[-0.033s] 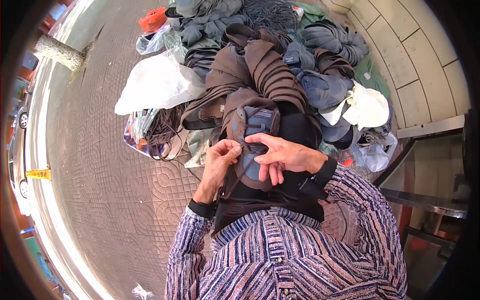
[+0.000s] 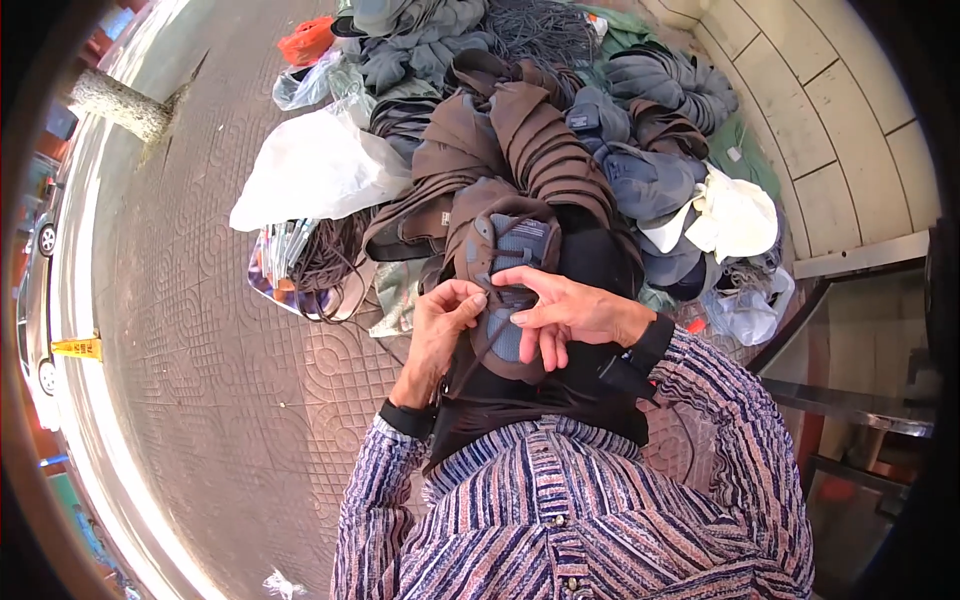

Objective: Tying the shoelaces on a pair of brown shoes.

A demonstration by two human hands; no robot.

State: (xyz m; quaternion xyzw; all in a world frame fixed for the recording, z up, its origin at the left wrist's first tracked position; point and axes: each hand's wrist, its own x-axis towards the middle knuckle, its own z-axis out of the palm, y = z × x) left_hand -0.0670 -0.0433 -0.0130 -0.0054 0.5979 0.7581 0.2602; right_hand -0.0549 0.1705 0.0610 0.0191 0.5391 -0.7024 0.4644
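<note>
A brown shoe upper [image 2: 480, 240] with a blue-grey tongue [image 2: 522, 240] lies across my lap, its toe toward me. A dark brown shoelace [image 2: 494, 336] runs over its front. My left hand [image 2: 442, 318] is closed at the upper's left edge, thumb and forefinger pinching the lace by the eyelets. Over the right side of the upper, my right hand [image 2: 565, 315] has thumb and forefinger spread apart. Its forefinger tip touches the eyelet area near the left fingertips, and its other fingers are loosely bent. The fingers partly hide the lace and eyelets.
Stacked brown uppers [image 2: 550, 150] fan out beyond my knees. Grey-blue uppers [image 2: 645, 180] and white ones [image 2: 735, 215] lie at right. A white plastic bag [image 2: 320, 165] and bundled brown laces [image 2: 335, 255] are at left. Dark laces [image 2: 540, 35] lie farther back, and a tiled wall [image 2: 800, 110] stands right.
</note>
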